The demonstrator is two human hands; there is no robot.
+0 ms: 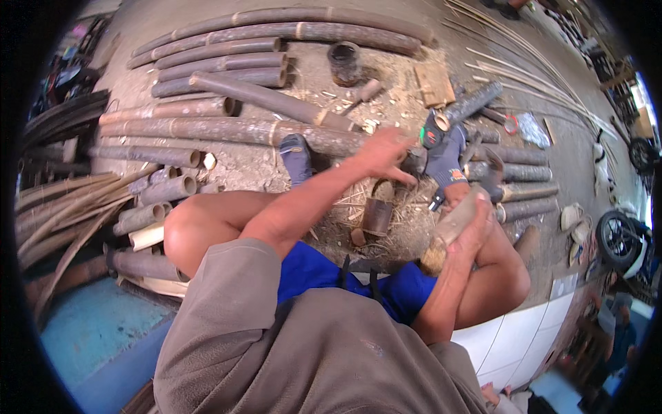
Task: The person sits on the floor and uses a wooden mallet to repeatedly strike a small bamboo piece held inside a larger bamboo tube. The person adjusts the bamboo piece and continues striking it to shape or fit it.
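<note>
My left hand [386, 153] is stretched out with its fingers spread, above the near end of a long bamboo pole [289, 133] lying across the ground. Nothing shows in its grasp. A short brown bamboo tube [376, 216] stands between my legs, just nearer than that hand. My right hand [473, 231] is wrapped around a thick wooden block [452, 224] with a rough, pale end, held over my right shin. By my right foot lies a small black item with a green edge [433, 130]; its kind is hard to make out.
Bamboo poles [276, 31] lie in rows at the far side, with cut tubes [169, 190] and split strips [69, 200] at left. Near a dark can [344, 63] lies a wooden-handled tool [364, 95]. More bamboo [524, 172], sandals [576, 224] and a wheel [617, 239] are at right.
</note>
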